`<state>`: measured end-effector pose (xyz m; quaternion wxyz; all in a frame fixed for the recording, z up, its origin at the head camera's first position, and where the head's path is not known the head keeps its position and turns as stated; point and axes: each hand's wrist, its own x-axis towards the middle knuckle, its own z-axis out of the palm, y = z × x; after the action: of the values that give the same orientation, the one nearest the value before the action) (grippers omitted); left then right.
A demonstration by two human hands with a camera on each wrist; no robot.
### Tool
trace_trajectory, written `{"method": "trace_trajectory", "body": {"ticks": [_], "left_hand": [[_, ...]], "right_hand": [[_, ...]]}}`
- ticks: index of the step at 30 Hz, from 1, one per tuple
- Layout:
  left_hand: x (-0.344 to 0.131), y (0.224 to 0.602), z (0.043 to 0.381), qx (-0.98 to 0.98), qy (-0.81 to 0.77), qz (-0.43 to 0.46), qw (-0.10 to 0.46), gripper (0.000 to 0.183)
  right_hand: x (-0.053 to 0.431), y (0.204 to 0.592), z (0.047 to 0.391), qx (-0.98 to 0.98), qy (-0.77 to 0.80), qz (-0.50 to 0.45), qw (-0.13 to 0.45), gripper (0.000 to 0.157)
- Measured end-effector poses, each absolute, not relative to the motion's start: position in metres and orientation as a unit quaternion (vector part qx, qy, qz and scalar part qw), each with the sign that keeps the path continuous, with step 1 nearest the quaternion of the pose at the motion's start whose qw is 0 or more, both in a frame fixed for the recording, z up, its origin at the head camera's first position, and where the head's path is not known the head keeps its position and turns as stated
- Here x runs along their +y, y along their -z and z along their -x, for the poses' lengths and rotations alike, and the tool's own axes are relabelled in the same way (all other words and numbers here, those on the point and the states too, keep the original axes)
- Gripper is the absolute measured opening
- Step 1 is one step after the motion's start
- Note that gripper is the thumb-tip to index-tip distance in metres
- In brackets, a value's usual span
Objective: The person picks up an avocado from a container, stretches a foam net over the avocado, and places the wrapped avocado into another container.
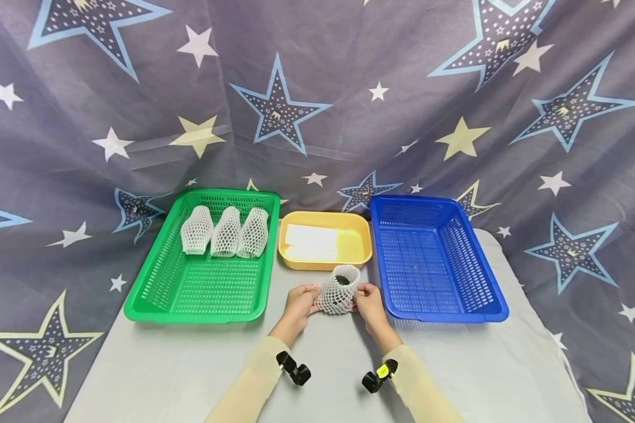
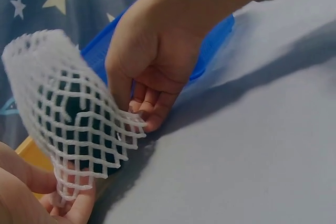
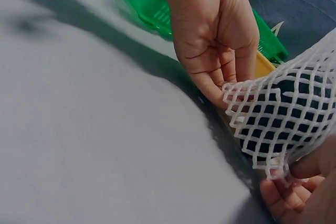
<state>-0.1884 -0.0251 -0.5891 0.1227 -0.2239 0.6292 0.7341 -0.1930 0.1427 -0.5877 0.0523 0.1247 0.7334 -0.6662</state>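
In the head view, a white foam net sleeve (image 1: 330, 301) stands just in front of the yellow tub. Inside it sits a dark green rounded thing (image 1: 342, 280), whose kind the mesh hides. My left hand (image 1: 298, 306) pinches the net's lower rim on the left. On the opposite side, my right hand (image 1: 370, 304) pinches the same rim between thumb and fingers. Both wrist views show the net (image 2: 39, 95) flared at its lower edge and narrower above the dark thing (image 3: 294, 111). Three more net sleeves (image 1: 225, 232) lie side by side in the green basket; their contents are not visible.
The green basket (image 1: 201, 317) stands on the left and a blue basket (image 1: 439, 316) on the right of the pale table (image 1: 328, 376). Between them, the yellow tub (image 1: 360, 241) holds flat white pieces (image 1: 312, 238). A star-patterned cloth (image 1: 317, 117) hangs behind.
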Motion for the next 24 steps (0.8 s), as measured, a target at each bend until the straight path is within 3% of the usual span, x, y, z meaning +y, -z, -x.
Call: {"method": "trace_trajectory", "body": {"ticks": [17, 24], "left_hand": [[-0.0188, 0.5881, 0.1897, 0.747, -0.623, 0.231, 0.031, 0.012], [-0.0159, 0.5868, 0.1929, 0.75, -0.612, 0.248, 0.022, 0.014]], "right_hand": [[0.1355, 0.597, 0.1956, 0.792, 0.598, -0.117, -0.011, 0.013], [0.1329, 0.5954, 0.1992, 0.825, 0.554, -0.098, -0.064, 0.015]]}}
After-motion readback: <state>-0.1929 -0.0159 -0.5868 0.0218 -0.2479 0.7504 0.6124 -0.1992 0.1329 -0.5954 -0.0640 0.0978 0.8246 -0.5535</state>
